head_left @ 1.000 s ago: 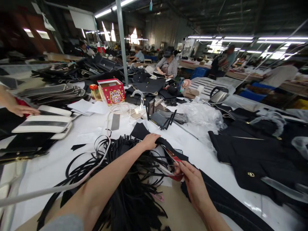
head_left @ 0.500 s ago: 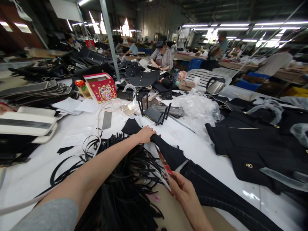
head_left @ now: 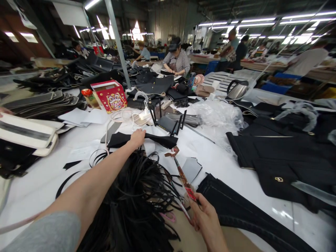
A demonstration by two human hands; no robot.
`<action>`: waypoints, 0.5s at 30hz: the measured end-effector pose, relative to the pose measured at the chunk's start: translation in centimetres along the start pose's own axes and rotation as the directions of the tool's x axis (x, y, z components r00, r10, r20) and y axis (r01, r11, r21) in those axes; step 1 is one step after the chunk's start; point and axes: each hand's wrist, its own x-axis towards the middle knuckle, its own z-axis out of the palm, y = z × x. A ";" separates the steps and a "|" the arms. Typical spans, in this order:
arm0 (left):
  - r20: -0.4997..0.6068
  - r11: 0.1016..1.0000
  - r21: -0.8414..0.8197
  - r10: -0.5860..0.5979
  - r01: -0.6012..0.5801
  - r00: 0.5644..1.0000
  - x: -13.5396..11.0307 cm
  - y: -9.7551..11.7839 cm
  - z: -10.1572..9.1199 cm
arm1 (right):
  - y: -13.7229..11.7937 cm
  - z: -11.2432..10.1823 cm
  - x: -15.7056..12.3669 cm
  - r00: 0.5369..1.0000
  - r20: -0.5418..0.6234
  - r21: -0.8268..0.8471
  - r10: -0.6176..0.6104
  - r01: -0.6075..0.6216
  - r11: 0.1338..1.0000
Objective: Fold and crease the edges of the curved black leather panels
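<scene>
And here's the white table [head_left: 36,196], spread wide across the scene; black bags [head_left: 283,161] fill its right side; a great tangle of black strips [head_left: 126,206] heaps up at the near middle; to its right a long dark piece [head_left: 236,206] slants toward the near edge; on the far left stands a red box [head_left: 114,99], and right of it a black router [head_left: 166,123], antennas up; just nearer than the router stretches the flat black piece [head_left: 162,140], beyond the tangle; the left hand [head_left: 138,138] has it by the middle, fingers curled over it, thumb hidden; the right hand [head_left: 206,215], near right of the tangle, pinches the near end of a slim brown-and-red patterned strip [head_left: 183,178] between thumb and fingers, its far end pointing at the flat piece; smallest, a pink loop [head_left: 170,217] peeks out beside the tangle.
</scene>
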 end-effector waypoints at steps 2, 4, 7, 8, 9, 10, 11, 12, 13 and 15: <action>-0.016 1.000 0.006 -0.012 0.012 1.000 -0.6 -0.2 0.3 | 0.1 0.2 0.1 1.000 0.023 0.034 -0.007 0.007 0.999; -0.035 1.000 -0.004 0.029 -0.029 0.999 -1.2 0.8 0.5 | 0.5 0.3 0.3 0.998 0.050 0.081 -0.033 0.029 0.996; -0.058 0.986 -0.052 0.157 -0.160 0.986 -2.0 4.1 0.8 | 1.4 0.1 0.6 0.994 0.035 0.150 -0.104 0.098 0.984; -0.053 0.974 -0.076 0.209 -0.213 0.976 -2.3 5.5 1.0 | 1.5 0.0 0.7 0.992 0.006 0.165 -0.127 0.125 0.978; -0.040 0.960 -0.101 0.260 -0.263 0.965 -2.6 6.9 1.2 | 1.5 -0.1 0.7 0.989 -0.026 0.181 -0.146 0.148 0.972; -0.022 0.943 -0.127 0.307 -0.307 0.951 -2.9 8.2 1.4 | 1.4 -0.2 0.7 0.986 -0.054 0.200 -0.155 0.163 0.966; -0.002 0.928 -0.150 0.345 -0.341 0.939 -3.2 9.3 1.7 | 1.2 -0.3 0.6 0.985 -0.072 0.222 -0.155 0.167 0.961; 0.014 0.917 -0.167 0.370 -0.363 0.929 -3.4 10.1 2.0 | 0.8 -0.3 0.4 0.986 -0.081 0.247 -0.149 0.164 0.955; 0.026 0.911 -0.179 0.382 -0.372 0.924 -3.5 10.6 2.3 | 0.3 -0.3 0.3 0.986 -0.085 0.268 -0.142 0.160 0.950; 0.042 0.911 -0.185 0.382 -0.369 0.923 -3.5 11.0 2.6 | -0.6 -0.3 0.0 0.986 -0.096 0.283 -0.136 0.158 0.946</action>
